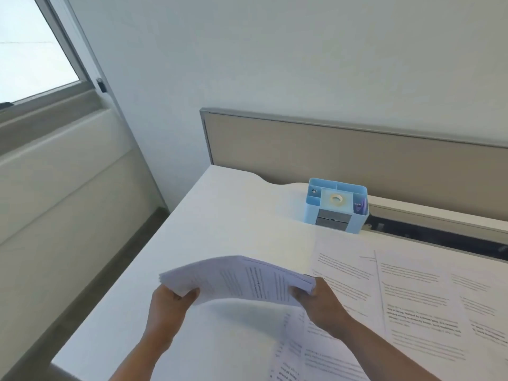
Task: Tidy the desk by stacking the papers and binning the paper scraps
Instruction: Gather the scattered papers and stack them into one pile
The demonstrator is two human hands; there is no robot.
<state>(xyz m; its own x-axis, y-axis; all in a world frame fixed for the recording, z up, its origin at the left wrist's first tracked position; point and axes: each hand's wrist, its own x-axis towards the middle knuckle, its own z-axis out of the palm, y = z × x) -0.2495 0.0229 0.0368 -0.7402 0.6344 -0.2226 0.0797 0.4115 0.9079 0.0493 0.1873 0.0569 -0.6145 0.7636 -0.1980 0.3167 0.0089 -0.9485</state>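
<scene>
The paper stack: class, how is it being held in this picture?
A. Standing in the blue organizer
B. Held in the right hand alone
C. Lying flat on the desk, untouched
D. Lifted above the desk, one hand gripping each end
D: the paper stack bows above the desk, with the left hand and right hand each gripping one end.

Bright daylight from window, blown out; soft shadow under my paper stack; stack blurred, edges bowed.

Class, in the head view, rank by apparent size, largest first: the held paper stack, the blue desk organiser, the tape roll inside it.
1. Paper stack, though nearness to the camera enlarges it.
2. Blue desk organiser.
3. Tape roll.
</scene>
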